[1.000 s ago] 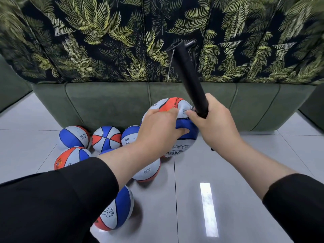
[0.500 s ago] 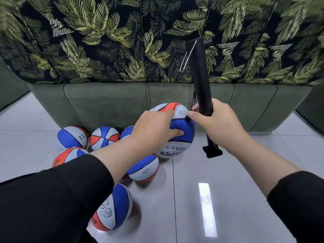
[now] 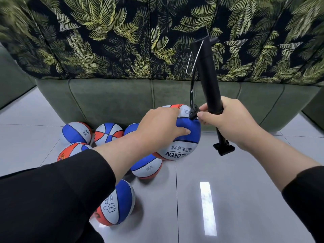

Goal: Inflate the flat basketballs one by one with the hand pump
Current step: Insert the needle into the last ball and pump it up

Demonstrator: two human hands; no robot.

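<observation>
Green sofa [image 3: 112, 100], leaf-print cover [image 3: 122, 37]; glossy tiled floor [image 3: 245, 199].

Held ball [image 3: 182, 148]: upside-down print "…HILDREN" on the white panel, first letter hidden; a line of Chinese characters beside it, too small to read.
Nearest floor ball [image 3: 117, 204]: "CH…" plus thumbs-up sign.
Other balls: small print, illegible.

Single head view, looking forward-down, close over hands, facing sofa [image 3: 108, 100].
</observation>
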